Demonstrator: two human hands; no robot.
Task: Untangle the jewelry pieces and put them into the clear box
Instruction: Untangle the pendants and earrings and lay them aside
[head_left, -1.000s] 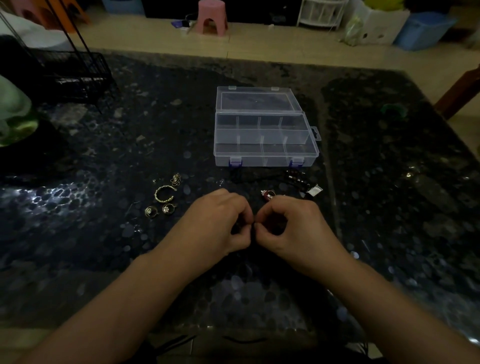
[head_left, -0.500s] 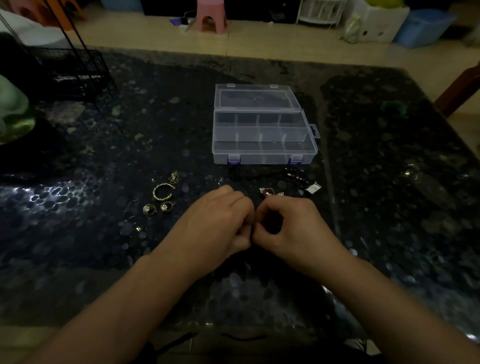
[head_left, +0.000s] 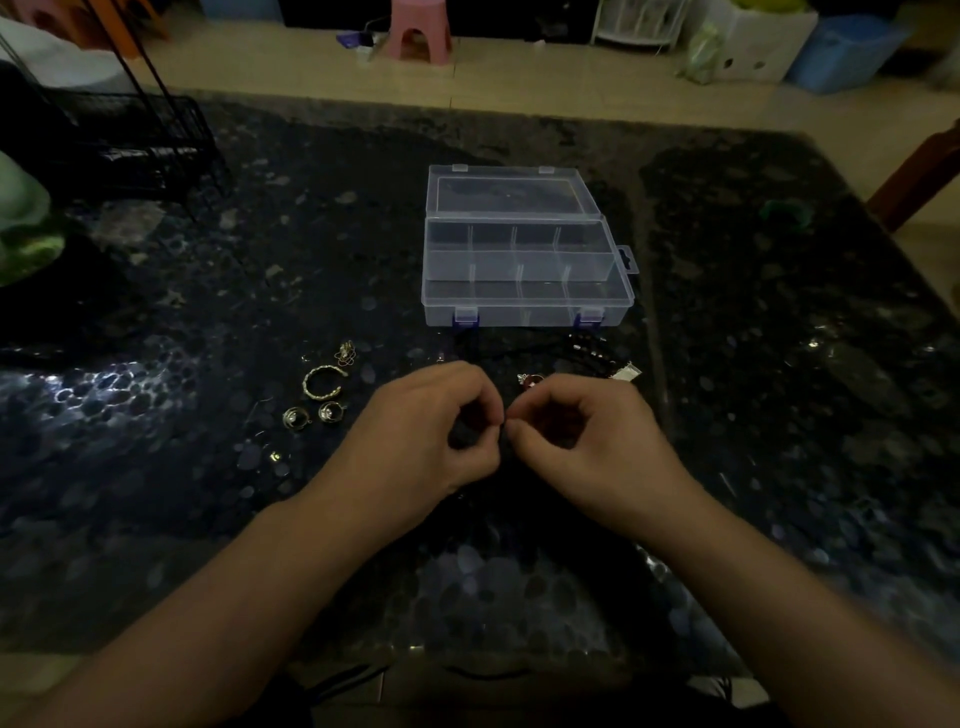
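Observation:
The clear box (head_left: 524, 312) lies open mid-table, its lid folded back, compartments showing nothing inside. Below it my left hand (head_left: 426, 426) and my right hand (head_left: 582, 436) meet fingertip to fingertip, both with curled fingers pinching something thin and dark that I cannot make out. Just beyond my right hand lies a red pendant (head_left: 529, 381), with a dark beaded string (head_left: 587, 351) and a small white tag (head_left: 626, 373) behind it. To the left lie a gold open ring (head_left: 323, 382), two round gold earrings (head_left: 311, 414) and a small gold charm (head_left: 344, 353).
The table (head_left: 208, 312) is dark, glossy and pebble-patterned. A black wire rack (head_left: 130, 145) stands at the back left, a green object (head_left: 21, 223) at the far left edge. A pink stool (head_left: 418, 28) and storage bins (head_left: 841, 49) stand on the floor beyond.
My hands have stayed together in front of the box; the fingertips have parted very slightly. The jewelry on the table has not moved.

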